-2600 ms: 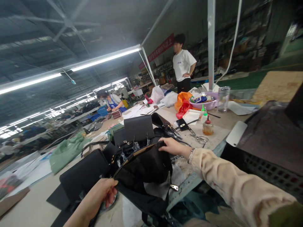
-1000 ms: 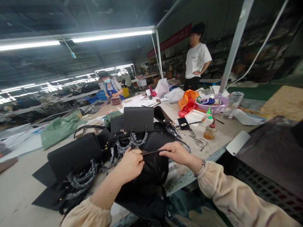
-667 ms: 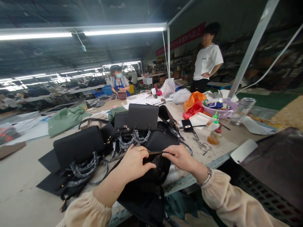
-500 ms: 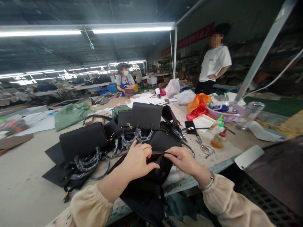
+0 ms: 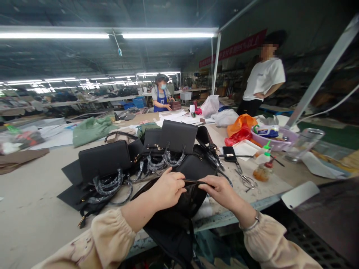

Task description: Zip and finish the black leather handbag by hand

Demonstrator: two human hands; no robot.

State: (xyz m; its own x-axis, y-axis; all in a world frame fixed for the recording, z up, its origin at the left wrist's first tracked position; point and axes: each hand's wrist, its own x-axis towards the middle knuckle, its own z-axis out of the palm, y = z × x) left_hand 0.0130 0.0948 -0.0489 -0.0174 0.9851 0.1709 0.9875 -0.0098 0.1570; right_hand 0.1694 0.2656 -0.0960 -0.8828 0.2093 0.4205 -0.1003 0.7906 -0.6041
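Observation:
A black handbag (image 5: 179, 216) hangs over the table's front edge, its mouth facing me and its inside dark. My left hand (image 5: 169, 186) is closed on the bag's upper edge, thumb against fingers. To its right, my right hand (image 5: 217, 186) pinches the same edge between thumb and fingers. Just beyond my hands lies a pile of finished-looking black handbags, among them a left one (image 5: 105, 160) and an upright one (image 5: 179, 136). Their handles (image 5: 109, 188) are wrapped in clear plastic.
On the right are scissors (image 5: 248, 182), a phone (image 5: 229, 154), a glue bottle (image 5: 263, 172), a purple basin (image 5: 283, 144) and a glass cup (image 5: 307, 145). Green cloth (image 5: 91, 130) lies at the left. A person in a blue apron (image 5: 161, 101) and one in a white shirt (image 5: 263, 78) stand beyond.
My left thumb has closed down toward the fingers at the bag's edge. The right hand keeps its pinch. The whole view has shifted slightly, with things appearing further right.

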